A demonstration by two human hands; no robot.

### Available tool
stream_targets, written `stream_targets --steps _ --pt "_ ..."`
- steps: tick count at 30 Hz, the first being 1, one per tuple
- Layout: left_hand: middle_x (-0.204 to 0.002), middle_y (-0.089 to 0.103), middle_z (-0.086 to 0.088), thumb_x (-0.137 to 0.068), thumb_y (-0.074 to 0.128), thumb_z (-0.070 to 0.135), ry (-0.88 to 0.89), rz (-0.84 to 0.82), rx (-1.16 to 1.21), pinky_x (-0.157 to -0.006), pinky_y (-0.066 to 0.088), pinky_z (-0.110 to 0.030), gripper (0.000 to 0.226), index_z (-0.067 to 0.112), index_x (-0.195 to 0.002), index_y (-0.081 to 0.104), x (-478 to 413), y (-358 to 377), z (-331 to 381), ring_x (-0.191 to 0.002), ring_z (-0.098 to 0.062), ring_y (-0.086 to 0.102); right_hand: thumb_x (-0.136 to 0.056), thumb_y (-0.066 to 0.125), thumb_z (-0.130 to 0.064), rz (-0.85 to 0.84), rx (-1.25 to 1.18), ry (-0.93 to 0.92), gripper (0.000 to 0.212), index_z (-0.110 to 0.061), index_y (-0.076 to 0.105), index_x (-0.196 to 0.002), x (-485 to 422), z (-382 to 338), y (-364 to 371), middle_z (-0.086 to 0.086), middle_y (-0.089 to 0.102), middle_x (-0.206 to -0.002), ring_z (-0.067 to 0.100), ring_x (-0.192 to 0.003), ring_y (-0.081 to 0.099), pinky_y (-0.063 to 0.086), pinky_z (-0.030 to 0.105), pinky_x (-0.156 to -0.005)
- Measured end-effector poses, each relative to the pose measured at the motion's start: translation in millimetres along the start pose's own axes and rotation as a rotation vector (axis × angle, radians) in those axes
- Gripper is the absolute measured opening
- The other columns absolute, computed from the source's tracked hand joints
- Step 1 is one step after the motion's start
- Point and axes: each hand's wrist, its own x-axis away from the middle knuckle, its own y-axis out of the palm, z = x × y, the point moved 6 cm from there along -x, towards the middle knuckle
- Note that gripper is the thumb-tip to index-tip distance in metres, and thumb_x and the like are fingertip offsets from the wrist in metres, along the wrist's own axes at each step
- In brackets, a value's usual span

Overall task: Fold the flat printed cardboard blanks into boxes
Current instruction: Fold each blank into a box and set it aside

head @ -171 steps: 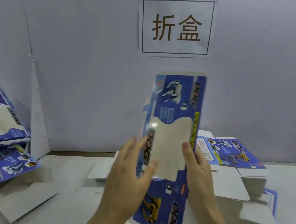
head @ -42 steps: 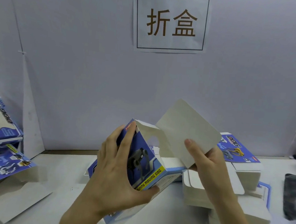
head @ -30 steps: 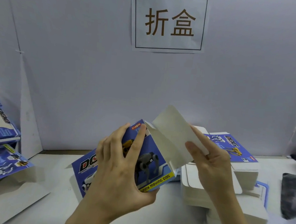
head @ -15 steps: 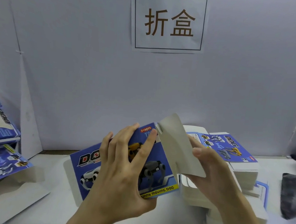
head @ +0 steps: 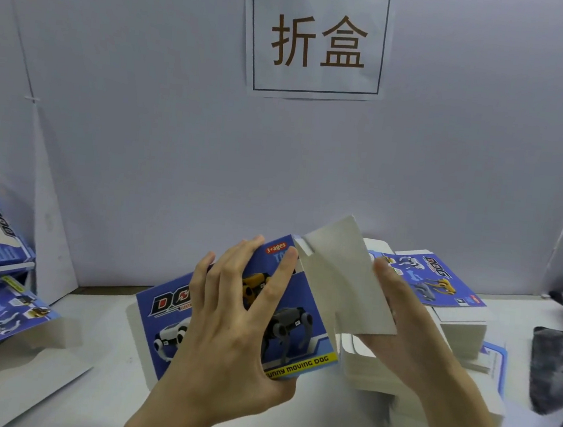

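turned over in the last second or so, the half-formed dog toy box [head: 300, 322] now shows its printed face, and its white end flap [head: 342, 281] has swung toward the right end. it is held above the table [head: 321, 423], just left of the stack of flat blanks [head: 431, 286]. left hand [head: 228, 322] grips it — fingers spread on the print, thumb under the lower edge. right hand [head: 409, 332] backs the flap; thumb hidden, so i cannot tell if it pinches. light thin card, likely springy at creases — best pushed near the fold line.

L hand [head: 229, 315] gripping box [head: 297, 321], R hand [head: 403, 331] on flap [head: 343, 274]
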Motion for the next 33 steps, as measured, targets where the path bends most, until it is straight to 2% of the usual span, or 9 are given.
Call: stream_targets --steps 3,7,11,14,17,23,26,29,33 --pt "-0.145 0.028 -0.017 -0.05 0.073 0.062 0.01 -0.004 -0.009 -0.115 0.011 -0.049 0.116 0.016 -0.147 0.029 -0.3 -0.3 0.0 -0.138 -0.032 0.025 -0.056 0.076 -0.053 0.078 -0.011 -0.016 0.036 -0.029 0.079 -0.083 0.5 0.1 -0.9 -0.006 0.074 -0.079 0.007 -0.068 0.07 0.058 0.025 -0.058" --pt "-0.144 0.029 -0.017 -0.051 0.071 0.063 0.013 -0.019 -0.014 -0.115 0.011 -0.049 0.115 0.017 -0.147 0.029 0.3 -2.7 -2.0 -0.138 -0.031 0.025 -0.07 0.056 -0.067 0.163 0.323 -0.077 0.024 -0.055 0.07 -0.086 -2.6 -2.2 -5.7 -0.015 0.072 -0.089 0.015 -0.096 0.066 0.052 0.041 -0.087" --pt "-0.145 0.028 -0.015 -0.05 0.073 0.062 0.016 -0.036 0.008 -0.115 0.011 -0.047 0.116 0.017 -0.147 0.029 0.9 -1.2 -0.8 -0.138 -0.031 0.025 -0.068 0.052 -0.064 0.234 0.398 -0.13 0.015 -0.061 0.066 -0.073 -1.8 -11.9 -12.3 -0.029 0.068 -0.076 -0.005 -0.076 0.065 0.048 0.026 -0.073" --pt "-0.144 0.027 -0.015 -0.05 0.073 0.062 0.028 -0.034 0.001 -0.115 0.011 -0.047 0.115 0.017 -0.147 0.029 0.5 1.0 2.3 -0.137 -0.031 0.025 -0.091 0.052 -0.043 0.201 0.514 -0.188 0.03 -0.04 0.072 -0.069 -0.2 -16.0 -6.9 -0.024 0.065 -0.063 -0.009 -0.059 0.059 0.044 0.008 -0.053" --pt "-0.144 0.028 -0.015 -0.049 0.074 0.062 0.034 -0.023 -0.008 -0.114 0.014 -0.049 0.116 0.017 -0.147 0.03 0.4 -0.5 1.9 -0.137 -0.03 0.025 -0.101 0.045 -0.025 0.273 0.626 -0.307 0.043 -0.022 0.056 -0.059 1.7 -20.9 -7.3 -0.019 0.053 -0.049 -0.005 -0.051 0.048 0.035 0.006 -0.047" --pt "-0.143 0.028 -0.016 -0.049 0.073 0.063 0.018 -0.02 -0.041 -0.113 0.018 -0.052 0.117 0.017 -0.147 0.029 0.6 -0.9 -2.9 -0.136 -0.031 0.025 -0.089 0.041 -0.046 0.22 0.605 -0.291 0.049 -0.003 0.061 -0.079 0.3 -14.7 6.8 -0.008 0.054 -0.059 0.001 -0.057 0.046 0.034 0.012 -0.049" --pt "-0.143 0.029 -0.016 -0.049 0.072 0.064 0.018 -0.015 -0.053 -0.114 0.021 -0.053 0.116 0.017 -0.147 0.03 0.9 -1.4 -4.9 -0.136 -0.031 0.026 -0.092 0.046 -0.051 0.228 0.57 -0.296 0.045 -0.016 0.067 -0.073 0.7 -13.0 9.1 -0.014 0.059 -0.062 0.001 -0.06 0.05 0.035 0.011 -0.05" --pt "-0.143 0.029 -0.016 -0.049 0.071 0.064 -0.011 0.008 -0.055 -0.11 0.025 -0.058 0.116 0.016 -0.146 0.03 1.5 -2.1 -8.2 -0.134 -0.032 0.027 -0.086 0.058 -0.047 0.161 0.438 -0.195 0.022 -0.047 0.072 -0.068 1.1 -8.7 13.6 -0.022 0.067 -0.071 -0.006 -0.07 0.061 0.045 0.011 -0.061" --pt "-0.143 0.027 -0.017 -0.051 0.071 0.063 -0.042 0.039 -0.042 -0.114 0.016 -0.05 0.116 0.015 -0.147 0.028 0.6 -6.0 -13.1 -0.133 -0.034 0.025 -0.085 0.058 -0.036 -0.044 0.341 -0.154 0.027 -0.057 0.071 -0.076 1.6 -3.4 31.7 -0.026 0.07 -0.076 -0.011 -0.072 0.065 0.05 0.009 -0.06"
